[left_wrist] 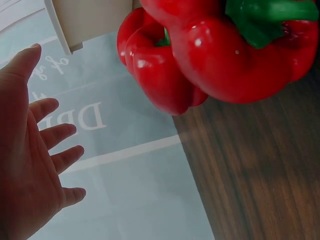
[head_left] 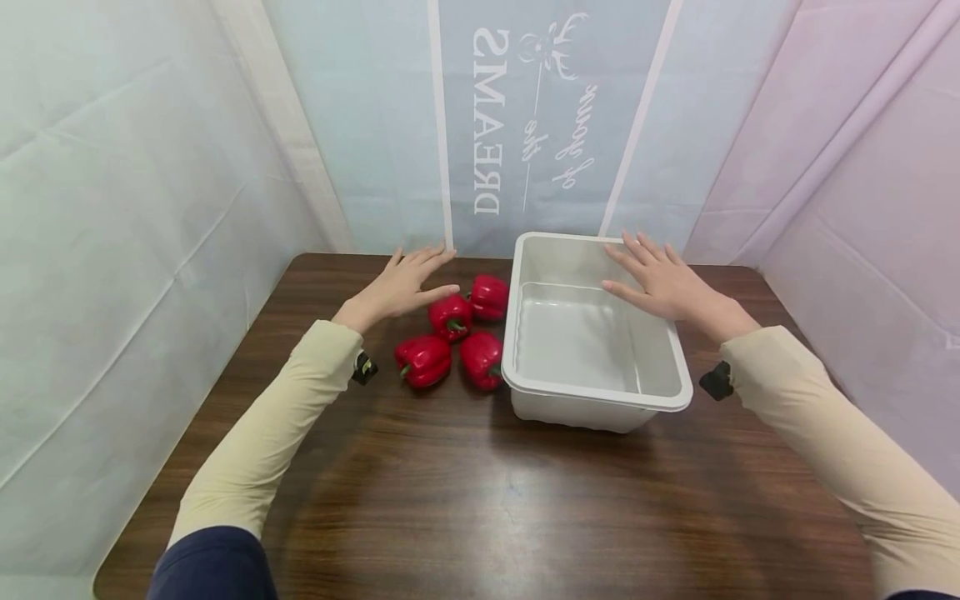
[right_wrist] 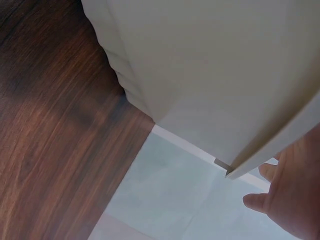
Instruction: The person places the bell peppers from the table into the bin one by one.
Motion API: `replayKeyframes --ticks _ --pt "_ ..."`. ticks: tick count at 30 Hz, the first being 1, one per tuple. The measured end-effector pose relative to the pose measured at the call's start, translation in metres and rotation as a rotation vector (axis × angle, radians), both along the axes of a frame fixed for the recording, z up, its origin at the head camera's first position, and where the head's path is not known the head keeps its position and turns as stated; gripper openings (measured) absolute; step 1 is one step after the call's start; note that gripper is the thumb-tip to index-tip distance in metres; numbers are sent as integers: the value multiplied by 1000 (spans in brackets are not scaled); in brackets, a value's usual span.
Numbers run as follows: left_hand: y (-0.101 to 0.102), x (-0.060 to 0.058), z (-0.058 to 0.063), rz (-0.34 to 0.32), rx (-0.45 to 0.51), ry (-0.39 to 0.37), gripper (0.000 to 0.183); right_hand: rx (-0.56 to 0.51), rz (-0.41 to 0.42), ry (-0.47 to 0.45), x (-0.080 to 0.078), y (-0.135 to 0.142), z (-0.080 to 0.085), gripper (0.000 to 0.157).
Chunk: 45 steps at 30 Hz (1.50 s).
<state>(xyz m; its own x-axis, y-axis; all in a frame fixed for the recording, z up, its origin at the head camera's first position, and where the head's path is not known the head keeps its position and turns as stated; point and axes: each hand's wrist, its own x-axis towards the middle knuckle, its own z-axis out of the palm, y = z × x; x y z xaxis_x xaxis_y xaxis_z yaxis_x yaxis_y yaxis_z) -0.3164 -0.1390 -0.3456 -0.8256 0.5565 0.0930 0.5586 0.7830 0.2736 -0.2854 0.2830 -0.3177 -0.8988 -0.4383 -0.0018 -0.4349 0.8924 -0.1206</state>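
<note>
Several glossy red bell peppers (head_left: 424, 361) with green stems lie together on the table, left of a white plastic bin (head_left: 592, 398). My left hand (head_left: 401, 283) hovers behind and left of the peppers, fingers spread and holding nothing. In the left wrist view, two peppers (left_wrist: 220, 60) show large and apart from that hand (left_wrist: 30, 145). Over the bin's right rim, my right hand (head_left: 660, 283) is held with fingers spread and nothing in it. The right wrist view has the bin's outer wall (right_wrist: 200, 65), with part of the right hand (right_wrist: 295, 185) beyond its rim.
A dark brown wooden table (head_left: 450, 500) carries everything. Behind it hangs a pale blue cloth (head_left: 390, 125) with mirrored lettering. Whitish fabric walls (head_left: 150, 208) stand along the left and right sides.
</note>
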Motion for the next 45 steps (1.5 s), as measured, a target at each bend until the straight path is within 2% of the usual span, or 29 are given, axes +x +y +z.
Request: replayKeyframes --ticks 14,34,45 --pt "-3 4 -12 8 2 -29 71 -62 -6 46 0 7 -9 70" --pt "-7 10 -29 6 26 -47 72 -90 -68 -24 2 12 -11 72" --pt "-9 6 -40 3 48 -63 72 -112 -80 -64 3 12 -12 71"
